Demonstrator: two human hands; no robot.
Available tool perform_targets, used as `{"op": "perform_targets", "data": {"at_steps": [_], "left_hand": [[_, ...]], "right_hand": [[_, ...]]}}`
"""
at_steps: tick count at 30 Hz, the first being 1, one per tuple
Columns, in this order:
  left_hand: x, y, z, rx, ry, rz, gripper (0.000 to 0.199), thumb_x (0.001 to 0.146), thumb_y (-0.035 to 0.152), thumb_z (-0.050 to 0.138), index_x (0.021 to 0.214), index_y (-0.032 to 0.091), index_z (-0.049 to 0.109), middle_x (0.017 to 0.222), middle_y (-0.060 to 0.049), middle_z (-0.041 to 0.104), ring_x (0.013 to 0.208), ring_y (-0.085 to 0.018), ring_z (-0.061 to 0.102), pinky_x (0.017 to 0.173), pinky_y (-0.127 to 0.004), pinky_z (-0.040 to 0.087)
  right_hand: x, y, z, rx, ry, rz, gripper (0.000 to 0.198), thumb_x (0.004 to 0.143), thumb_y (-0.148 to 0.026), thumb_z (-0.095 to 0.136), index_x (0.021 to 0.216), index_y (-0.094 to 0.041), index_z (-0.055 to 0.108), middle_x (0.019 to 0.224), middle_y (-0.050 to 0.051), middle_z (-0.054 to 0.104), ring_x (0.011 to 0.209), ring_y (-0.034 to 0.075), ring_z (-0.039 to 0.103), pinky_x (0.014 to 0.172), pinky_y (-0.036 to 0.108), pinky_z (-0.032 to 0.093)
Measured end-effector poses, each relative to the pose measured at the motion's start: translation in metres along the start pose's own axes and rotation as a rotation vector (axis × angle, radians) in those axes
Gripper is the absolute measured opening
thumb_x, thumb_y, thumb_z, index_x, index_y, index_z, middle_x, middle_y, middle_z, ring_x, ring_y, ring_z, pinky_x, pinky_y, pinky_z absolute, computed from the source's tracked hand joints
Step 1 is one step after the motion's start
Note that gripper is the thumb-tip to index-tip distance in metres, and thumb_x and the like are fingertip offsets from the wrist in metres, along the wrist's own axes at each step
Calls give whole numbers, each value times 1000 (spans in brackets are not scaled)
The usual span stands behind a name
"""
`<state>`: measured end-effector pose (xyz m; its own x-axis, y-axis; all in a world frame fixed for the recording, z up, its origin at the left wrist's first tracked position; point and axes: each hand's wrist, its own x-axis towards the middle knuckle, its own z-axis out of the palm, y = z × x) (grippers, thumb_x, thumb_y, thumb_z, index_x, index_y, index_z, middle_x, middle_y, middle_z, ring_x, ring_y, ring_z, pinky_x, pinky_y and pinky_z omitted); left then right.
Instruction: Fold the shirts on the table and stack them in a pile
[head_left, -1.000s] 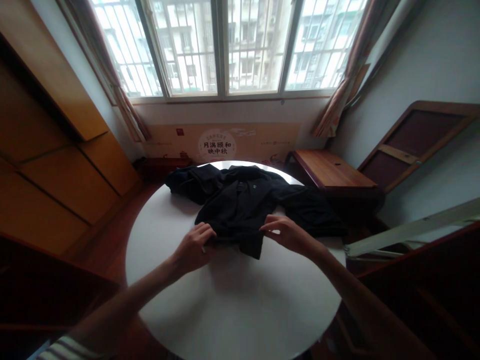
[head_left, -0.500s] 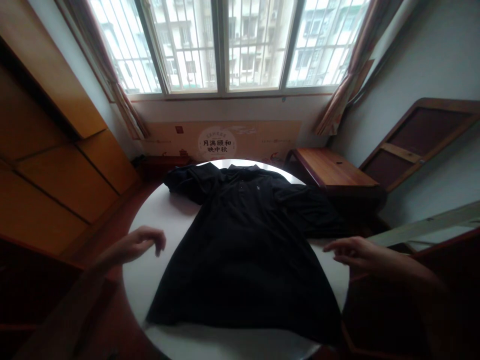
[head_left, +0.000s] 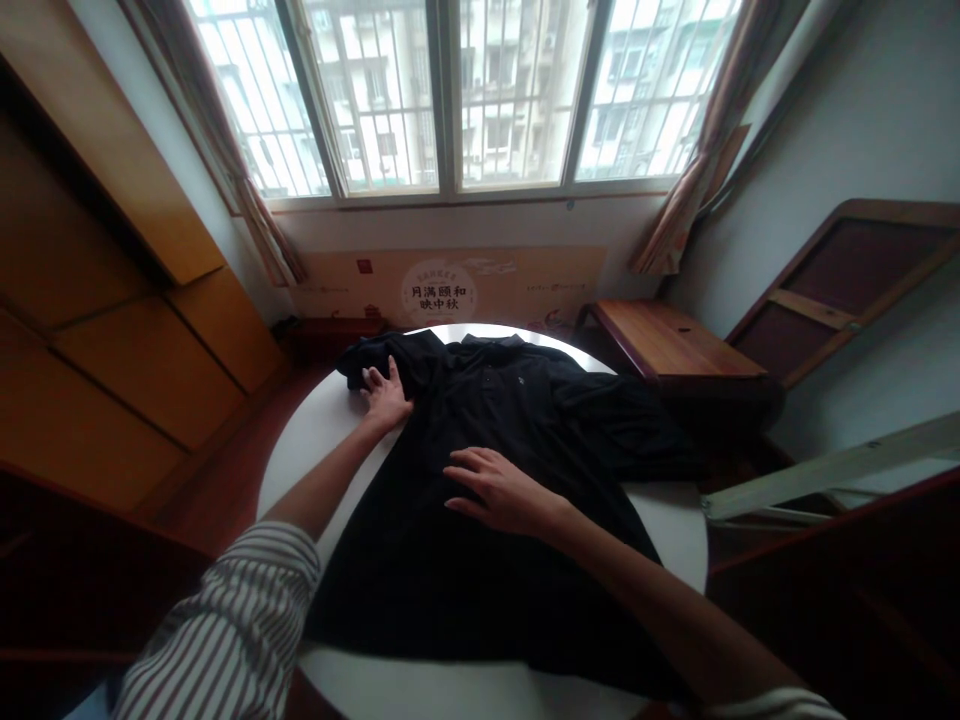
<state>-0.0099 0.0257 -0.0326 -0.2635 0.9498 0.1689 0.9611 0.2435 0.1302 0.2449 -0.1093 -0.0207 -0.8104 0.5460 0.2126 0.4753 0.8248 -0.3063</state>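
Your left hand (head_left: 386, 400), fingers spread, at the sleeve (head_left: 421, 352) | right hand (head_left: 496, 490), fingers apart, over the black shirt (head_left: 465, 575) | hard tug could drag hem (head_left: 420, 648) past table (head_left: 420, 685) near edge

Barred window (head_left: 448, 100) at 12 o'clock, bright daylight, curtains (head_left: 262, 230) either side, printed panel (head_left: 487, 285) below. Orange-brown cabinets (head_left: 127, 370) at 9, reddish floor (head_left: 232, 465) at 8, pale wall (head_left: 885, 110) at 2, wood-topped furniture (head_left: 671, 340) at 3.
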Motion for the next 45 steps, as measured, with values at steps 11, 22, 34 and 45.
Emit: {"op": "perform_targets", "data": {"at_steps": [11, 22, 34, 45], "left_hand": [[63, 0, 2, 109, 44, 140, 86, 76, 46, 68, 150, 15, 37, 146, -27, 39, 134, -46, 35, 107, -68, 24], [62, -63, 6, 195, 208, 24, 52, 86, 13, 41, 136, 19, 55, 122, -24, 58, 116, -37, 51, 103, -60, 27], [64, -62, -20, 279, -99, -118, 107, 68, 57, 73, 153, 11, 27, 144, -35, 39, 131, -51, 40, 102, -65, 31], [87, -101, -44, 257, -233, -50, 93, 72, 66, 66, 150, 23, 38, 138, -23, 55, 124, -43, 53, 102, -57, 37]], "right_hand": [[-3, 28, 44, -11, -53, 101, 55, 100, -50, 42, 147, -22, 45, 156, 14, 36, 146, 31, 27, 117, 60, 18], [-6, 29, 42, 33, -83, 111, 57, 100, -52, 39, 149, -22, 42, 158, 12, 33, 148, 29, 22, 119, 56, 15], [-4, 23, 33, 53, -102, 125, 57, 100, -50, 41, 148, -19, 44, 158, 13, 33, 148, 31, 22, 119, 58, 15], [-4, 26, 39, 58, -80, 119, 56, 99, -49, 44, 147, -20, 45, 158, 14, 33, 148, 31, 23, 118, 59, 16]]}}
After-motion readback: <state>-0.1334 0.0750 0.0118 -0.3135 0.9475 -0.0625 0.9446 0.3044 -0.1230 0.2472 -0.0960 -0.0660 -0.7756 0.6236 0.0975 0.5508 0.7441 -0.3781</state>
